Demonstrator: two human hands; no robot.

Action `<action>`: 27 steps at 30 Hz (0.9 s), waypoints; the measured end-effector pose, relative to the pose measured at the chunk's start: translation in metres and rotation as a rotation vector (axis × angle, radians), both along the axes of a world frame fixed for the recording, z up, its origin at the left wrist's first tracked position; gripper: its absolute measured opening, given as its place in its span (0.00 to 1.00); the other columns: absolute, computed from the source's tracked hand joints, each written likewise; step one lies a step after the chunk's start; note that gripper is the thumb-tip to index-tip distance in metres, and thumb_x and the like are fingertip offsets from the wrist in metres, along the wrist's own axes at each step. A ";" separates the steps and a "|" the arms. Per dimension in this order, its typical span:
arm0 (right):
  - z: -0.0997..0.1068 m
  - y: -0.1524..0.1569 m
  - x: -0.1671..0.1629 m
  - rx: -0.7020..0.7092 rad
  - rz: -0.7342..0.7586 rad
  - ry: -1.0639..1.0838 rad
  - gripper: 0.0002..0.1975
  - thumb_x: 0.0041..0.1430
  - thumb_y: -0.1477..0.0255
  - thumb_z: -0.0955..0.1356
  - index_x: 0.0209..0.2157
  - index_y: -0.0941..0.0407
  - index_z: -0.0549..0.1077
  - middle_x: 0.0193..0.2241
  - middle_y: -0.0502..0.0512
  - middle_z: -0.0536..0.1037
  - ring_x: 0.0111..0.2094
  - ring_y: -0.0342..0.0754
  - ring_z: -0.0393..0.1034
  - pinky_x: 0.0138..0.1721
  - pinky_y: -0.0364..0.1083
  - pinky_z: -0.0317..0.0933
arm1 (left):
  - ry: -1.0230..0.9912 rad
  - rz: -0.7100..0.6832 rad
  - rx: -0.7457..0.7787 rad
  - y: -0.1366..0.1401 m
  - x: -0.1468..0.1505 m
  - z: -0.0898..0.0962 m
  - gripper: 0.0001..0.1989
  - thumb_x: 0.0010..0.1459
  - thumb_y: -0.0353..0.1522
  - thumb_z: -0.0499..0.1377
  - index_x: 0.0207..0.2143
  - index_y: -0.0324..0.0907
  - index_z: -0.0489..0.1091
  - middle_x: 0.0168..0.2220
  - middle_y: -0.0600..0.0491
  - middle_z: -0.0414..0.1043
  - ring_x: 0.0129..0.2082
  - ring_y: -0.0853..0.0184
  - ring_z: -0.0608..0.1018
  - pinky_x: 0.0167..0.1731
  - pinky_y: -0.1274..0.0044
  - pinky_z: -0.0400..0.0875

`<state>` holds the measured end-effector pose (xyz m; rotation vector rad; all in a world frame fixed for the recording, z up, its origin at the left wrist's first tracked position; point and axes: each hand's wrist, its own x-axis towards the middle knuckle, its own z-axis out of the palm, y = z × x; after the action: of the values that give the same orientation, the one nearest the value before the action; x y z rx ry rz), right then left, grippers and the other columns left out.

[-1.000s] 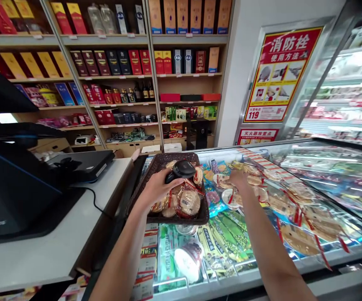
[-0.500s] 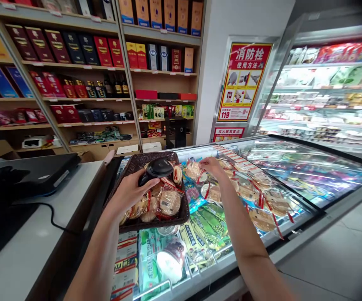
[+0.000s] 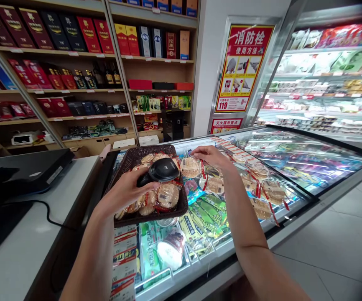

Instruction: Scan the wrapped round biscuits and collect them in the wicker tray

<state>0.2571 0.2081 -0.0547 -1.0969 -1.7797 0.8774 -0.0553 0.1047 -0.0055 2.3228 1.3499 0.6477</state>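
My left hand (image 3: 132, 186) is wrapped round the handle of a black barcode scanner (image 3: 164, 169), held over a dark woven basket (image 3: 184, 202). Clear-wrapped round pastries (image 3: 168, 195) with red edging fill the basket. To the right, my right hand (image 3: 210, 155) pinches the top of a clear packet of round pastry (image 3: 191, 167), beside the basket's right rim. The scanner's head points toward this packet. More wrapped pastries (image 3: 217, 184) lie on the freezer's glass lid (image 3: 294, 167), under and beyond my right forearm.
A counter (image 3: 71, 188) with a black machine (image 3: 27, 169) and a cable borders the left side. Ice-cream packs (image 3: 200, 217) and a white tub (image 3: 170, 253) show inside the freezer. Shelves of boxes (image 3: 87, 35) stand behind; a lit chiller (image 3: 322, 88) stands at the right.
The scanner has shifted slightly right, toward the packet in my right hand. That packet has come a little left and down, closer to the basket. The view has tilted down slightly.
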 end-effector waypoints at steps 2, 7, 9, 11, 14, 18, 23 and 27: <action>0.004 -0.005 -0.003 -0.044 0.085 0.052 0.14 0.52 0.61 0.71 0.36 0.56 0.78 0.28 0.49 0.77 0.29 0.42 0.66 0.31 0.41 0.58 | 0.010 0.001 0.001 -0.001 0.001 0.001 0.23 0.56 0.49 0.56 0.44 0.41 0.74 0.35 0.53 0.75 0.33 0.64 0.73 0.35 0.77 0.67; 0.011 -0.013 -0.008 -0.054 0.116 0.122 0.15 0.51 0.61 0.73 0.35 0.56 0.78 0.30 0.51 0.78 0.32 0.43 0.69 0.33 0.42 0.61 | 0.009 0.049 0.034 -0.001 0.007 0.002 0.24 0.55 0.51 0.55 0.38 0.41 0.73 0.31 0.53 0.74 0.32 0.64 0.72 0.33 0.77 0.66; 0.013 -0.014 -0.009 -0.036 0.123 0.137 0.14 0.51 0.61 0.72 0.35 0.56 0.78 0.31 0.51 0.78 0.32 0.43 0.69 0.35 0.43 0.62 | 0.007 0.051 0.032 0.000 0.007 0.002 0.23 0.54 0.51 0.55 0.37 0.41 0.73 0.30 0.54 0.73 0.31 0.65 0.72 0.31 0.78 0.65; 0.013 -0.013 -0.010 -0.009 0.112 0.146 0.13 0.52 0.62 0.72 0.35 0.56 0.78 0.31 0.51 0.78 0.33 0.43 0.70 0.37 0.44 0.63 | -0.016 0.054 0.019 0.001 0.005 0.000 0.23 0.54 0.51 0.55 0.37 0.41 0.73 0.29 0.54 0.72 0.30 0.65 0.72 0.31 0.78 0.65; 0.014 -0.010 -0.014 0.079 0.053 0.147 0.10 0.54 0.65 0.71 0.36 0.56 0.77 0.32 0.51 0.78 0.33 0.43 0.70 0.38 0.44 0.63 | -0.108 0.099 -0.004 0.004 -0.001 -0.004 0.25 0.54 0.53 0.56 0.39 0.40 0.73 0.29 0.53 0.73 0.29 0.66 0.71 0.29 0.79 0.65; 0.011 -0.006 -0.033 0.207 -0.068 0.028 0.07 0.57 0.70 0.68 0.35 0.56 0.77 0.33 0.50 0.79 0.34 0.44 0.70 0.40 0.44 0.62 | -0.227 0.224 0.002 0.007 -0.010 -0.008 0.28 0.55 0.54 0.56 0.41 0.38 0.73 0.25 0.55 0.70 0.25 0.68 0.69 0.24 0.80 0.62; -0.004 -0.004 -0.067 0.328 -0.153 -0.267 0.06 0.58 0.76 0.67 0.35 0.55 0.78 0.35 0.52 0.80 0.36 0.45 0.71 0.42 0.44 0.61 | -0.225 0.267 0.007 0.006 -0.013 -0.007 0.30 0.55 0.55 0.56 0.43 0.38 0.74 0.23 0.55 0.70 0.25 0.67 0.69 0.23 0.80 0.61; -0.008 -0.010 -0.079 0.342 -0.016 -0.420 0.07 0.62 0.69 0.68 0.40 0.54 0.77 0.37 0.52 0.80 0.37 0.46 0.72 0.41 0.44 0.61 | -0.205 0.263 0.004 0.006 -0.012 -0.005 0.30 0.54 0.56 0.56 0.42 0.39 0.75 0.24 0.55 0.71 0.26 0.66 0.71 0.24 0.80 0.62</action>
<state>0.1777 0.1984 -0.0629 -1.1188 -2.1597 0.3216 -0.0670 0.1111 -0.0106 2.0329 1.5674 0.9407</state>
